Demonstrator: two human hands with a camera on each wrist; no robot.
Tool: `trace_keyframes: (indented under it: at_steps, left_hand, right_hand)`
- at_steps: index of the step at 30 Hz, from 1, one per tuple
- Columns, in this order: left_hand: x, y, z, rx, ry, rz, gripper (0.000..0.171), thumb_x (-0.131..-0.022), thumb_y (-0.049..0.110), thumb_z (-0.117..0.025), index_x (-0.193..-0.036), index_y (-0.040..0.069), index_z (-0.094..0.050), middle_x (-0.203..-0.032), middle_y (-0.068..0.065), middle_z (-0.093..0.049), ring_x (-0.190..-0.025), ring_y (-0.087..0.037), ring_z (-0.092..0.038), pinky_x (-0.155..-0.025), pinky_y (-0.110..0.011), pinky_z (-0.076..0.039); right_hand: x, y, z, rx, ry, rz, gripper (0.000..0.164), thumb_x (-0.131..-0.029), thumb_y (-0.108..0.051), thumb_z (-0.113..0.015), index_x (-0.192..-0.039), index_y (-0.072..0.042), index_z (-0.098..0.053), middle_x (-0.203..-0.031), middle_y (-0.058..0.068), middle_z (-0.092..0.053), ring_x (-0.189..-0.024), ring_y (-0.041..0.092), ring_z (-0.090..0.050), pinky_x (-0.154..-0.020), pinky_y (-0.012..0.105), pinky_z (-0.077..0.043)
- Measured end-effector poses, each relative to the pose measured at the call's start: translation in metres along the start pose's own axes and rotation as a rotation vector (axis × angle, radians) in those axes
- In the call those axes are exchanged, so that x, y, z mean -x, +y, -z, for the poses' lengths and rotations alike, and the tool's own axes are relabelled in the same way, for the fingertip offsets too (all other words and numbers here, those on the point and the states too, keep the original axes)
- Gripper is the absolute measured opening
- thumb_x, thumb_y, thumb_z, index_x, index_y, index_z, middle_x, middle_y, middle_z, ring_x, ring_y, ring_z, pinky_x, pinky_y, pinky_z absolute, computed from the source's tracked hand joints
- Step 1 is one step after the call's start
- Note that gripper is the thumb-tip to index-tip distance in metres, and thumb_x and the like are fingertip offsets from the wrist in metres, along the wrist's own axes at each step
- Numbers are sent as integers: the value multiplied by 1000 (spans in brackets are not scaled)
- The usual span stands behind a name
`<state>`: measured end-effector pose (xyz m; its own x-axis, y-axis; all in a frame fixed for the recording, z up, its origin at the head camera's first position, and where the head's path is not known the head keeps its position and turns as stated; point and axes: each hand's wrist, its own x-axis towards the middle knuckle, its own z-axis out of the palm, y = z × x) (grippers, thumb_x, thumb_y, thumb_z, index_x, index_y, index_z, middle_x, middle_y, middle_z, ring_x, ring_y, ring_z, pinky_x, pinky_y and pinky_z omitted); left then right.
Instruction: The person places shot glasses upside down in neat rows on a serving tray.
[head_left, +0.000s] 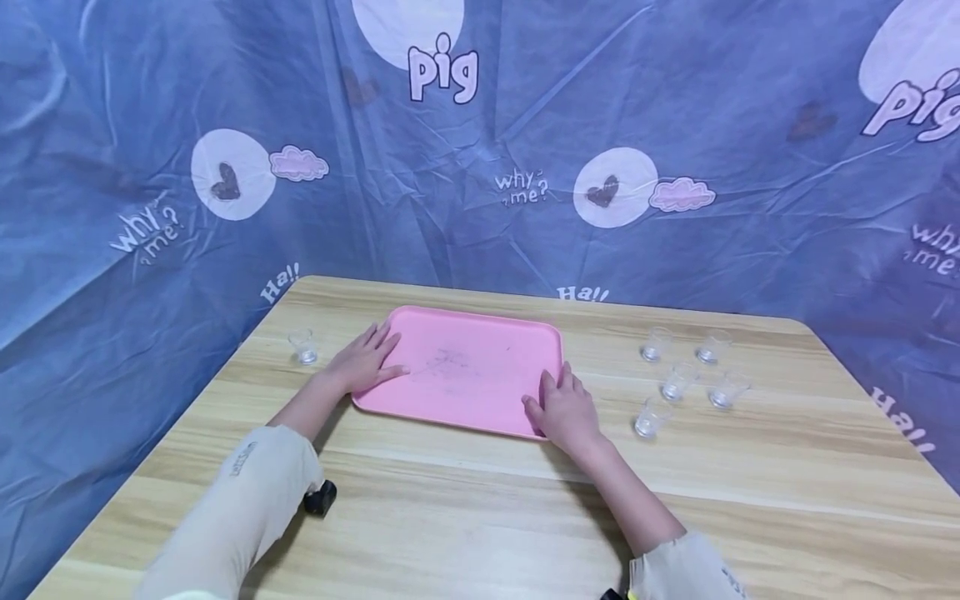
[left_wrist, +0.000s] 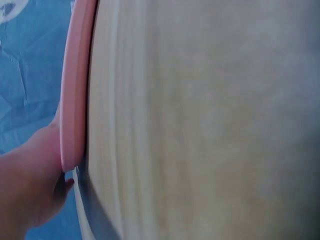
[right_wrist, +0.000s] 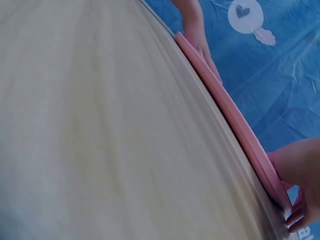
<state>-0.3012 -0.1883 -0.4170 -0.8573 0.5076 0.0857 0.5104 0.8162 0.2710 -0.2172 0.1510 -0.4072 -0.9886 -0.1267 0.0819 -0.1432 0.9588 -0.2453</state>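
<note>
A pink rectangular tray [head_left: 457, 375] lies flat at the table's far middle, its surface marked with dark scuffs. At its left side, my left hand [head_left: 363, 360] holds the rim, thumb laid over the inner surface and fingers spread along the edge. My right hand [head_left: 567, 412] grips the near right corner, thumb inside and fingers along the outer side. Seen edge-on in the right wrist view, the tray's rim [right_wrist: 230, 110] runs close along the tabletop, with fingertips bent past its end. The left wrist view shows the rim [left_wrist: 75, 90] partly covering my left hand [left_wrist: 35, 175].
One small clear cup [head_left: 303, 346] stands left of the tray. Several similar cups [head_left: 678, 382] stand grouped to its right, close beyond my right hand. The wooden table [head_left: 465, 517] ends at a blue printed cloth [head_left: 450, 225] behind and at the sides.
</note>
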Motion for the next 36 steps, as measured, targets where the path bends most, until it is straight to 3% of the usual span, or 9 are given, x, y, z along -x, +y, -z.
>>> trace_keyframes:
  at_steps: [5,10,15,18,23,29,34,36]
  left_hand:
    - [-3,2,5,13,-19,64,72,-92,46,-46,-142,-1,-26,-149,-21,-9,-133,-42,-5,-107,-50,-8]
    - [-3,8,2,118,70,176,69,-91,35,-53,-141,-4,-26,-143,-27,-21,-129,-42,-19,-104,-52,-18]
    - [-2,16,5,243,191,322,55,-91,17,-52,-135,-12,-33,-127,-31,-39,-119,-42,-32,-101,-51,-25]
    - [-1,18,8,313,207,368,46,-90,4,-47,-131,-14,-38,-125,-33,-41,-118,-44,-34,-101,-51,-26]
    - [3,16,11,416,209,377,46,-85,-8,-44,-130,-14,-40,-124,-35,-43,-118,-44,-38,-101,-49,-28]
    - [11,13,13,492,229,379,46,-82,-8,-45,-128,-15,-41,-120,-33,-48,-110,-42,-46,-97,-48,-34]
    - [13,13,16,528,217,377,46,-83,-5,-47,-128,-15,-41,-116,-31,-52,-106,-40,-50,-93,-46,-39]
    - [14,14,19,525,242,373,45,-84,-3,-49,-127,-14,-44,-116,-29,-53,-102,-38,-53,-89,-44,-43]
  right_hand:
    - [-3,2,0,-72,80,-17,55,-87,-33,-57,-126,6,-50,-129,36,-37,-115,47,-39,-93,56,-35]
    - [-12,19,-1,-396,217,-61,43,-87,-10,-56,-124,9,-49,-112,28,-53,-102,39,-51,-88,49,-42]
    - [-23,33,-1,-661,211,-100,43,-82,4,-51,-124,13,-47,-104,25,-57,-97,36,-57,-83,42,-48]
    - [-28,38,-1,-694,192,-104,41,-81,6,-51,-121,14,-49,-103,26,-59,-96,36,-58,-81,40,-49]
    - [-35,41,1,-696,193,-120,40,-79,6,-50,-118,13,-54,-102,27,-60,-94,34,-59,-74,34,-51]
    - [-38,42,2,-750,175,-149,41,-78,4,-52,-119,10,-55,-104,25,-60,-92,31,-58,-65,23,-50]
    - [-36,45,1,-780,150,-156,43,-80,2,-54,-122,7,-53,-106,23,-59,-90,29,-57,-64,22,-49]
    - [-35,47,0,-786,141,-154,44,-80,2,-54,-123,7,-52,-107,23,-58,-91,28,-56,-65,22,-49]
